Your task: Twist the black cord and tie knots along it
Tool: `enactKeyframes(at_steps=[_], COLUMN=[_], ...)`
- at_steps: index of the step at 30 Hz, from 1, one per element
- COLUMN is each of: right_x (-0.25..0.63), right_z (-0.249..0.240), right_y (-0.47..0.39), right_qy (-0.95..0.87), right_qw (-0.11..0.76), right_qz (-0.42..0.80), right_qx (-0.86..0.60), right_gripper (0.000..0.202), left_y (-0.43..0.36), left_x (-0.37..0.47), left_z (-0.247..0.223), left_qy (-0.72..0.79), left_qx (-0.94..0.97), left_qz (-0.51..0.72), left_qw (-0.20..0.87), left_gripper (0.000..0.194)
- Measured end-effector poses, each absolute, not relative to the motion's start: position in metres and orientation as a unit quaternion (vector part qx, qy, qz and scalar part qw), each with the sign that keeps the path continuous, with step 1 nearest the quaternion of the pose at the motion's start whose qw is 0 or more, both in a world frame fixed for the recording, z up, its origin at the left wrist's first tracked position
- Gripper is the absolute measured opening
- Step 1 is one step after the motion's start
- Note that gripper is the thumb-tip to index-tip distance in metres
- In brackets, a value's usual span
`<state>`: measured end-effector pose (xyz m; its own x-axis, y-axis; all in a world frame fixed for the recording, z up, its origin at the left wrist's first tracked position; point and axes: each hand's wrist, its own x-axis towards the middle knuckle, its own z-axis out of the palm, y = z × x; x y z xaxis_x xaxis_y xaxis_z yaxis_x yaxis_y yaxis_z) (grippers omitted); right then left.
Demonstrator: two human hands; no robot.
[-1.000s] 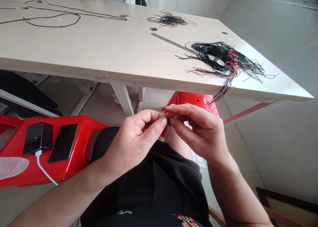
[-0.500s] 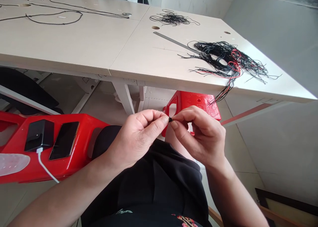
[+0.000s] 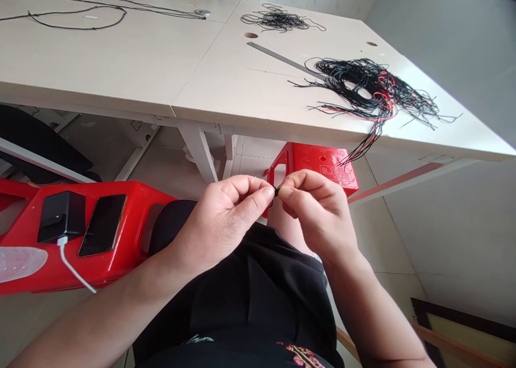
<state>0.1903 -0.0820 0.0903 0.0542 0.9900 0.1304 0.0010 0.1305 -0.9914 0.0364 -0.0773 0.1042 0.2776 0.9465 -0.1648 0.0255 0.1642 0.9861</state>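
Observation:
Over my lap, my left hand [image 3: 236,212] pinches a small black cord piece [image 3: 276,191] between thumb and index finger. My right hand [image 3: 318,209] grips the same piece from the other side, thumb and index fingertip pressed together. The two sets of fingertips nearly touch, and most of the piece is hidden between them. Beyond my hands, a bundle of black cords with some red ones [image 3: 358,88] lies on the table, its ends hanging over the front edge. A metal ruler [image 3: 282,59] runs partly under that bundle.
A tangle of thin black cord [image 3: 278,19] and long cords [image 3: 121,8] lie farther back on the table [image 3: 121,62]. At left, a red stool [image 3: 137,212] holds a black box [image 3: 62,216] with a white cable and a phone [image 3: 104,224]. Another red stool [image 3: 318,158] stands below the table.
My right hand has turned, its thumb now lying over the index finger, and its forearm has shifted left. My left hand keeps its pinch. The view has tilted slightly down.

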Motion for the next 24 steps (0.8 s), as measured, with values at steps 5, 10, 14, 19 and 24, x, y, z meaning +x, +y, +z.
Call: enactKeyframes(at_steps=[5, 10, 14, 19, 24], right_x=[0.190, 0.192, 0.192, 0.192, 0.195], right_z=[0.082, 0.076, 0.074, 0.075, 0.080], right_y=[-0.079, -0.084, -0.088, -0.089, -0.089], right_qy=[-0.433, -0.570, -0.648, -0.647, -0.641], right_qw=[0.544, 0.617, 0.585, 0.581, 0.592], right_qz=[0.573, 0.378, 0.271, 0.235, 0.237], right_qx=[-0.435, -0.390, -0.405, -0.434, -0.427], right_gripper=[0.017, 0.010, 0.018, 0.011, 0.016], left_y=[-0.076, -0.073, -0.072, -0.073, -0.073], left_x=[0.039, 0.040, 0.040, 0.039, 0.039], left_z=[0.107, 0.112, 0.113, 0.114, 0.114], left_qy=[0.461, 0.448, 0.440, 0.448, 0.456], left_qx=[0.455, 0.389, 0.384, 0.391, 0.401], left_qz=[0.377, 0.372, 0.370, 0.375, 0.375], left_qw=[0.662, 0.714, 0.723, 0.711, 0.700], left_gripper=[0.020, 0.022, 0.023, 0.020, 0.018])
